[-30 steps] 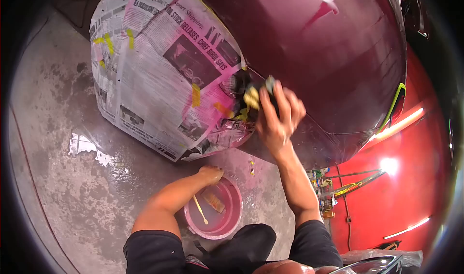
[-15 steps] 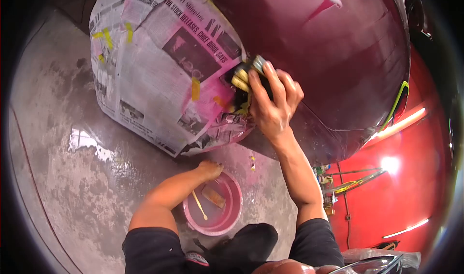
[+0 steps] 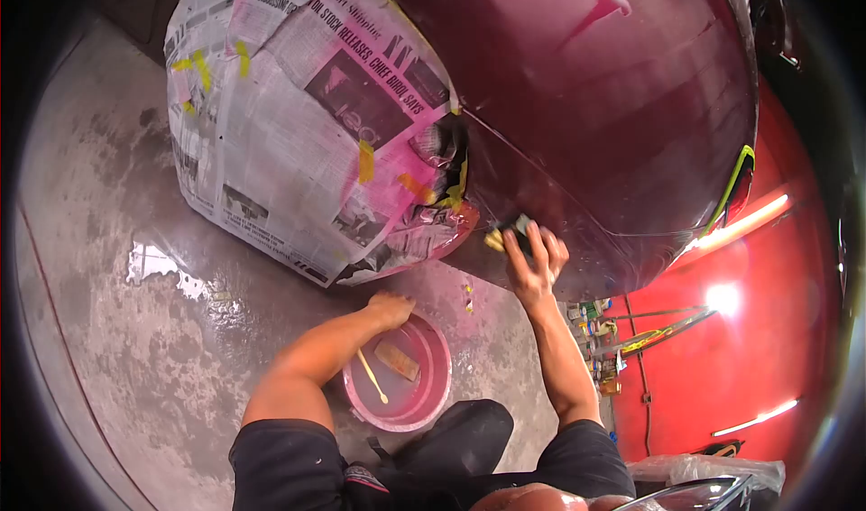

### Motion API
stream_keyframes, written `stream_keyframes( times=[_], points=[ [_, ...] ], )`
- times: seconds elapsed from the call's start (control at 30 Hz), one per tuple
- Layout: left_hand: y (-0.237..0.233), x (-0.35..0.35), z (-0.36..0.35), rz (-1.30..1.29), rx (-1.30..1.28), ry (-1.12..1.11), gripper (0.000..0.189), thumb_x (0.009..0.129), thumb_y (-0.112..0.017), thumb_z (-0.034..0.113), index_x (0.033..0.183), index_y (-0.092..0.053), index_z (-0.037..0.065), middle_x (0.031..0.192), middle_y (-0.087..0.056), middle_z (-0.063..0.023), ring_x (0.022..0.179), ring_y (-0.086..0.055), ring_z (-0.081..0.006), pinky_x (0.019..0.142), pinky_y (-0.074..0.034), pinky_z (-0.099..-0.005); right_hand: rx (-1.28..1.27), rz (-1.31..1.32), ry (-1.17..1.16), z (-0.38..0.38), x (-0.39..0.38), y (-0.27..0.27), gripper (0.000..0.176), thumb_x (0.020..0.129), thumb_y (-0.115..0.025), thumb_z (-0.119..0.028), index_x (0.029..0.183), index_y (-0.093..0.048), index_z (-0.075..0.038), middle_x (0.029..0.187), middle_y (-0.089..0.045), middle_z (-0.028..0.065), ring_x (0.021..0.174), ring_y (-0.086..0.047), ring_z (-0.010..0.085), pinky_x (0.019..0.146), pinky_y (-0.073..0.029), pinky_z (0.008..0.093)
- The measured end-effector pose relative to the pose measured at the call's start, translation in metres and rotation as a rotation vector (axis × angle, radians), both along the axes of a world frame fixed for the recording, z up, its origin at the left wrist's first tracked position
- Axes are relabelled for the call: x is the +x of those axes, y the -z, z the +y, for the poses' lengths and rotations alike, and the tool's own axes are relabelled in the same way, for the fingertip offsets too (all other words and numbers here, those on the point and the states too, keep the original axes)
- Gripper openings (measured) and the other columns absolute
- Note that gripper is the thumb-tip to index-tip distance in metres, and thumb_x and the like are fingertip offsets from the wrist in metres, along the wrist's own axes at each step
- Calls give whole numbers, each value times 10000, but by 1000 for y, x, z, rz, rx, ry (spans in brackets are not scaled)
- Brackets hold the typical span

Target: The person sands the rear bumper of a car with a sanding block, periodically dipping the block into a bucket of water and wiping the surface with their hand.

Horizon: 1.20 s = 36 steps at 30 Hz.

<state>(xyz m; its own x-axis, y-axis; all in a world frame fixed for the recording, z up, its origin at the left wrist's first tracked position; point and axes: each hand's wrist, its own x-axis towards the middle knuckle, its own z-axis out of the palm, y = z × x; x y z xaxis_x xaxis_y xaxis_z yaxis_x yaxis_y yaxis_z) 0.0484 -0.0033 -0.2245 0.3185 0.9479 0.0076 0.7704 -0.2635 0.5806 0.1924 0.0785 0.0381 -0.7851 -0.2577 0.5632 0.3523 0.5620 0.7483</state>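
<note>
My right hand [image 3: 534, 263] is closed around a yellowish sponge [image 3: 494, 239] with a dark sheet about it, which looks like sandpaper. It presses against the lower part of a dark maroon car panel [image 3: 613, 123], to the right of the newspaper masking [image 3: 280, 150]. Above the far rim of a pink basin [image 3: 441, 380], my left hand [image 3: 391, 311] has its fingers curled in; whether they hold anything is hidden. Cloudy water fills the basin, with a brownish block [image 3: 397, 361] and a pale toothbrush-like stick [image 3: 373, 377] in it.
Yellow tape [image 3: 365, 161] holds the newspaper, which is partly sprayed pink. Wet patches mark the concrete floor [image 3: 117, 331]. Several cans [image 3: 591, 326] stand at the right, near a bright lamp [image 3: 723, 299] and a red surface [image 3: 722, 367].
My right hand has moved the sponge down and to the right, from the newspaper's edge onto the lower panel. A dark recess beside the newspaper is now uncovered. My left hand stays nearly still.
</note>
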Motion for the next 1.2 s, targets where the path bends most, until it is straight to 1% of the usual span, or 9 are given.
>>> stream_keyframes(
  times=[0.27, 0.43, 0.53, 0.63, 0.7, 0.9, 0.97, 1.1, 1.2],
  points=[
    [-15, 1, 1, 85, -99, 59, 348, 959, -421, 149, 1242, -610, 73, 1235, -670, -166, 1175, -640, -340, 965, -495, -500, -116, 159, -124, -30, -104, -46, 502, 667, -727, -54, 1154, -733, -175, 1364, -570, 138, 1132, -563, 311, 963, -408, 462],
    [-9, 1, -5, 57, -36, 10, 312, 923, -536, 130, 1220, -602, 63, 1179, -689, -181, 1118, -667, -353, 929, -514, -504, -1, 121, 12, 18, 42, 7, 454, 704, -759, -31, 1135, -732, -174, 1361, -574, 128, 1140, -555, 309, 947, -425, 457],
    [-13, 5, -1, 49, -39, 23, 312, 900, -612, 155, 1195, -603, 52, 1147, -696, -188, 1101, -671, -365, 919, -518, -505, -32, 105, 39, 13, 41, -5, 411, 716, -773, -54, 1109, -734, -168, 1364, -571, 129, 1136, -550, 325, 934, -431, 462],
    [-12, -1, 6, 50, -108, 43, 311, 909, -626, 199, 1181, -604, 49, 1126, -698, -195, 1097, -668, -374, 915, -518, -500, -47, 157, -39, -18, -66, -40, 368, 829, -697, -230, 1195, -727, -199, 1383, -559, 123, 1195, -503, 324, 954, -415, 448],
    [-12, -1, 11, 24, -144, 48, 305, 925, -613, 222, 1178, -606, 52, 1118, -698, -197, 1095, -667, -379, 911, -520, -497, -11, 184, -87, -12, -74, -37, 347, 833, -705, -256, 1174, -739, -208, 1364, -575, 114, 1190, -516, 314, 959, -419, 441],
    [-14, 0, 6, 74, -117, 74, 316, 924, -620, 211, 1193, -582, 49, 1184, -666, -209, 1137, -638, -387, 927, -509, -511, 38, 189, 43, 28, 88, -11, 299, 768, -823, -111, 1046, -729, -170, 1273, -607, 128, 1127, -572, 325, 914, -481, 438],
    [-13, 3, 7, 48, -135, 82, 313, 924, -621, 204, 1190, -581, 44, 1163, -672, -210, 1124, -642, -392, 915, -512, -511, -4, 183, 5, 14, 37, -24, 321, 746, -813, -82, 1045, -732, -168, 1272, -607, 132, 1132, -566, 319, 887, -480, 426],
    [-20, -2, 4, 31, -128, 61, 292, 933, -617, 208, 1169, -580, 41, 1093, -689, -211, 1060, -665, -401, 876, -522, -519, 35, 210, -124, -16, -95, -40, 297, 839, -707, -244, 1136, -725, -242, 1347, -606, 73, 1152, -547, 277, 934, -420, 426],
    [-22, -2, 0, 26, -105, 66, 249, 958, -600, 229, 1114, -589, 34, 1044, -695, -218, 1018, -675, -410, 846, -526, -525, -11, 51, -12, -11, -26, -46, 317, 795, -772, -179, 1102, -719, -237, 1318, -613, 66, 1160, -553, 277, 935, -438, 426]
  ],
)
